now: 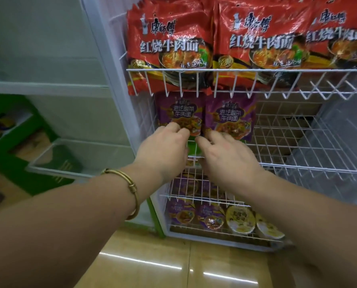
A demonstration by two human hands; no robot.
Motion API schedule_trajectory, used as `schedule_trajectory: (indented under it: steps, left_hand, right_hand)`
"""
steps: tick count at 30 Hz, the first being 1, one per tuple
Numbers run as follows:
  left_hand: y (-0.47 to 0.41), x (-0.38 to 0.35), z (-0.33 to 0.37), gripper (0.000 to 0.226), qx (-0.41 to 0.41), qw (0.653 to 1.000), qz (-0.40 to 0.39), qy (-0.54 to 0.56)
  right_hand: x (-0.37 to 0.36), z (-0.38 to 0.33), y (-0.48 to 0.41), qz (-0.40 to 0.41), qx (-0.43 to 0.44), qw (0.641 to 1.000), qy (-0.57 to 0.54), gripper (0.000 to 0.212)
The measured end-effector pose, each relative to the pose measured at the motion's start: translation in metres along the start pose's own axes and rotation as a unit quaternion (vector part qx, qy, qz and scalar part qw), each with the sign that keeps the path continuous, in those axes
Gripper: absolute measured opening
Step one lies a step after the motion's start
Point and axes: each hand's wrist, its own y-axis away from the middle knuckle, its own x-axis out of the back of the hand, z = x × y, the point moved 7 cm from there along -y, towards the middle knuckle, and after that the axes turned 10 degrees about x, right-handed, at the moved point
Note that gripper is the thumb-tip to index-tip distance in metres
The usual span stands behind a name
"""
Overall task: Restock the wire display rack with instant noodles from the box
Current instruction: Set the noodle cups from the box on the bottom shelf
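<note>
The left hand (165, 148) and right hand (225, 156) touch the purple noodle packs (229, 117) standing left on the wire rack (277, 70) (pinching or only pressing, I cannot tell), which, unsupported, could topple forward.

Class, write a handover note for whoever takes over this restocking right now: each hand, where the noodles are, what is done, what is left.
Left hand: fingers curled at the lower edge of the left purple packet; grip unclear.
Right hand: fingers rest loosely on the right purple packet.
Both packets stand at the left of the wire rack's middle shelf.
Done: top shelf holds red packets; bottom shelf holds noodle bowls.
Left: the middle shelf's right part is bare wire. The box is out of view.
</note>
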Motion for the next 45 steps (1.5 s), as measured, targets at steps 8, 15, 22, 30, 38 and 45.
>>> schedule_trajectory:
  steps: [8, 15, 22, 30, 38, 45]
  left_hand:
    - [-0.057, -0.038, -0.028, 0.043, 0.084, 0.994, -0.058, 0.031]
    - [-0.111, -0.076, -0.047, 0.042, 0.111, 0.993, -0.023, 0.018]
    - [-0.132, -0.098, -0.035, 0.035, 0.072, 0.997, 0.028, -0.024]
    - [-0.147, -0.112, -0.036, 0.041, 0.076, 0.996, 0.031, -0.021]
    - [-0.15, -0.126, -0.033, 0.054, 0.03, 0.999, 0.009, -0.031]
    - [-0.144, -0.122, -0.035, 0.058, 0.068, 0.997, -0.023, 0.025]
  right_hand:
    - [-0.043, 0.016, -0.049, -0.042, -0.042, 0.998, 0.012, 0.048]
    - [-0.065, 0.051, -0.1, -0.02, -0.087, 0.994, 0.068, 0.055]
    - [-0.094, 0.067, -0.121, 0.116, -0.048, 0.975, 0.182, 0.036]
    - [-0.105, 0.077, -0.139, 0.146, -0.084, 0.971, 0.172, 0.034]
    - [-0.108, 0.083, -0.144, 0.183, -0.076, 0.966, 0.165, 0.026]
    - [-0.109, 0.082, -0.142, 0.175, -0.077, 0.968, 0.165, 0.027]
